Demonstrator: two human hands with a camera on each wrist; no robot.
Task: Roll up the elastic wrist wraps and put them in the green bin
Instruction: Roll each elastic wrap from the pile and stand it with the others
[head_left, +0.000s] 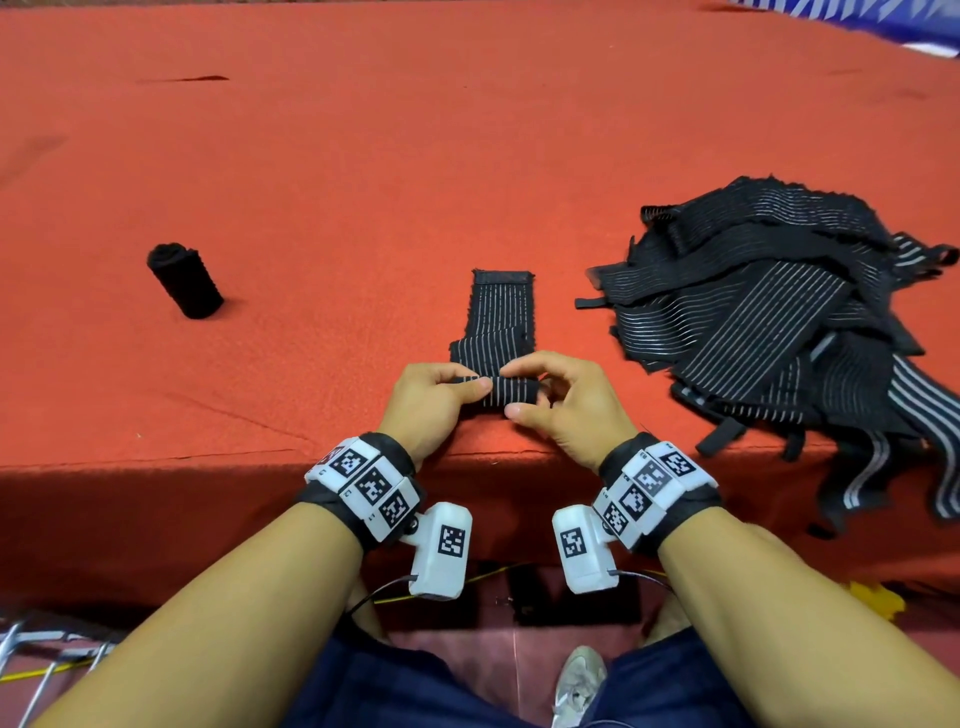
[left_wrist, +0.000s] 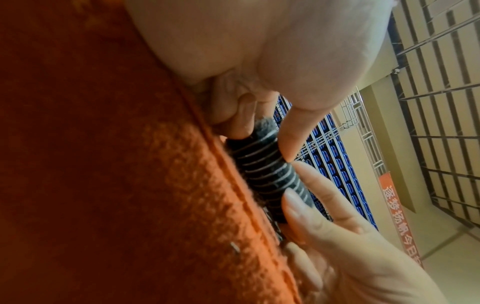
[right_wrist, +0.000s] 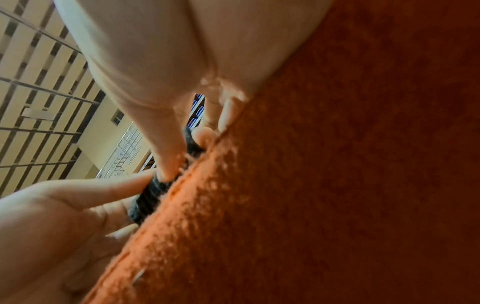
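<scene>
Orange-red felt covers the worktop (head_left: 363, 156), whose near edge runs just in front of the person's wrists; towards the left side, well apart from everything else, a finished black roll (head_left: 186, 280) lies on its side, tilted a little; near the middle of the near edge lies the striped wrist wrap (head_left: 501, 317), its flat end stretching away towards the far edge and its near end wound into a small tight cylinder that rests on the felt; the left hand (head_left: 434, 402) pinches the left end of that cylinder, thumb on top and fingers curled behind it, while the right hand (head_left: 563, 402) pinches the right end, forefinger over the top and thumb at the near side; the left wrist view shows the same wrap (left_wrist: 270, 170) as a ribbed black-and-grey roll lying against the felt, the left hand (left_wrist: 246, 61) closing on its far end from above and the right hand (left_wrist: 345, 236) on its near end; the right wrist view shows the wrap (right_wrist: 153, 193) pressed to the felt between the right hand (right_wrist: 182, 72) and the left hand (right_wrist: 64, 216); both wrists carry white marker blocks on black bands; to the right, near the near right corner, a loose heap of unrolled wraps (head_left: 779, 322) sprawls over the felt, with several straps hanging over the near edge; the green bin is in none of the views.
</scene>
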